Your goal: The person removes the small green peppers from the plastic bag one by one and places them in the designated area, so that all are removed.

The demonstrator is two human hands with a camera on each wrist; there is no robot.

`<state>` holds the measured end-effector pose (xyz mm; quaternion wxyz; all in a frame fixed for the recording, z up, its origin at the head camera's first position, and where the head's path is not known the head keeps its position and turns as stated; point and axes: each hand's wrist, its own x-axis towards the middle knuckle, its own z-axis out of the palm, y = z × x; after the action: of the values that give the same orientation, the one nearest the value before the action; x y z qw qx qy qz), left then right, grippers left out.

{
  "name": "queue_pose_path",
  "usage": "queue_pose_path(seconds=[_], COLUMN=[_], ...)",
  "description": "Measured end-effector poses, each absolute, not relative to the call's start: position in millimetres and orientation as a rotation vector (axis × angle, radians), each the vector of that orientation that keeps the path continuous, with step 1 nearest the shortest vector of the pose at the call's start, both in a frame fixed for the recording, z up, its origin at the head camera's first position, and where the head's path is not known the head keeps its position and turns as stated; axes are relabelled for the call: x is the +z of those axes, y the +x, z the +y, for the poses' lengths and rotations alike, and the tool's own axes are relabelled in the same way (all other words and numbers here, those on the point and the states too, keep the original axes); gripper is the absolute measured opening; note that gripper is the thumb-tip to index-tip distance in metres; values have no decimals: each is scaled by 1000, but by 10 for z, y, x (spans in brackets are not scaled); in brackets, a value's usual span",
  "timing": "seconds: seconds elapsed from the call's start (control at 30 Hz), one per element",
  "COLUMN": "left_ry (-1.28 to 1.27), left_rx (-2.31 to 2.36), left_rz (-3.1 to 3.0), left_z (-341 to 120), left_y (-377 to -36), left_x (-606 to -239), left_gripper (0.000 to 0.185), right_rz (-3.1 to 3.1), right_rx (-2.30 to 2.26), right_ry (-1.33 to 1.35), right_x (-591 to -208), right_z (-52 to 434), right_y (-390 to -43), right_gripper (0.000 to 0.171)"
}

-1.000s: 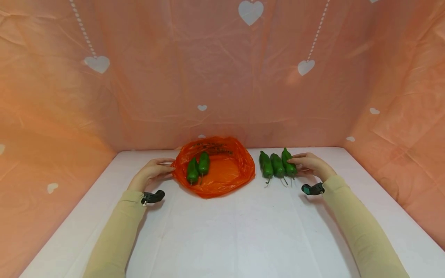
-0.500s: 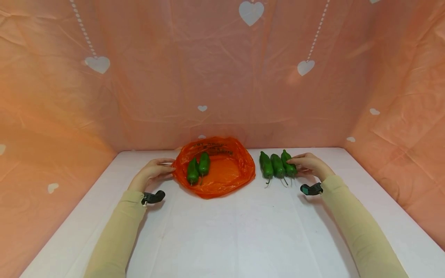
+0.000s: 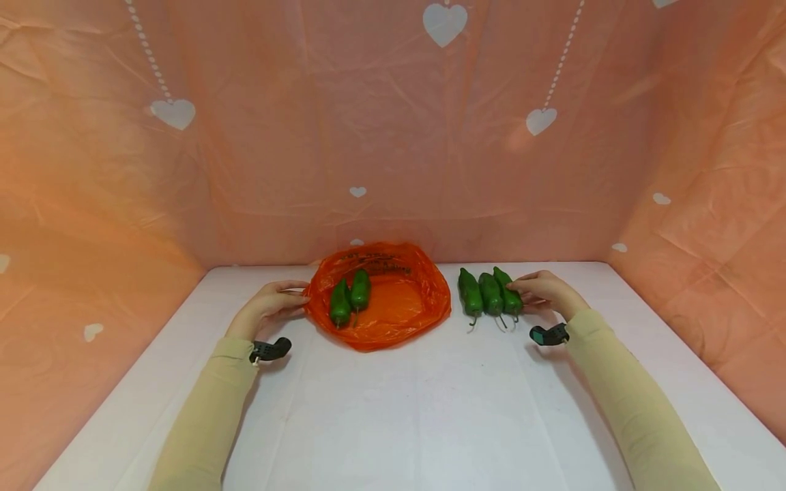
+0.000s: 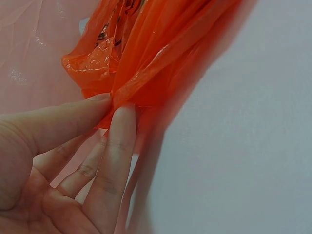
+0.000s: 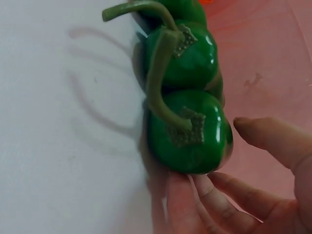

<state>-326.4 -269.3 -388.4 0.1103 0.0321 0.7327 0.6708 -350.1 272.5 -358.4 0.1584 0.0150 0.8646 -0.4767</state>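
An orange plastic bag (image 3: 424, 290) lies open at the back middle of the white table, with two green peppers (image 3: 340, 303) (image 3: 360, 288) inside. My left hand (image 3: 270, 303) pinches the bag's left edge; in the left wrist view, thumb and forefinger of the left hand (image 4: 114, 105) squeeze the gathered orange plastic (image 4: 161, 53). Three green peppers lie side by side right of the bag. My right hand (image 3: 546, 290) touches the rightmost pepper (image 3: 508, 292). In the right wrist view its fingers (image 5: 180, 200) lie against that pepper (image 5: 190, 131), with the thumb close beside it.
Peach sheets printed with white hearts wall the table at the back and both sides. The middle pepper (image 3: 491, 294) and the left pepper (image 3: 470, 294) lie stems forward. A small black device (image 3: 548, 334) sits on each wrist.
The rightmost pepper has tilted and slid left against its neighbour under my right hand. The left hand and the bag have stayed put.
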Motion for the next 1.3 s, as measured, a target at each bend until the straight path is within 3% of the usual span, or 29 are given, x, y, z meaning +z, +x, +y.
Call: queue_pose_path(seconds=[0.57,0.97,1.3], left_ry=[104,117,144], left_rx=[1934,1868,1948], left_rz=[2154,2208,2137], left_z=[-2698,-2693,-2696], left_y=[-3325,-3317,-3302], left_x=[-3886,-3872,-3862], left_gripper=[55,52,49], right_rz=[2498,2433,2414], right_rx=[-1429,-1495,-1542], right_ry=[-84,-162,-131], right_x=[-3600,-3359,-3218], right_z=[2810,2903,2796], right_y=[-3402,-3413,-3458], right_gripper=[56,69,67])
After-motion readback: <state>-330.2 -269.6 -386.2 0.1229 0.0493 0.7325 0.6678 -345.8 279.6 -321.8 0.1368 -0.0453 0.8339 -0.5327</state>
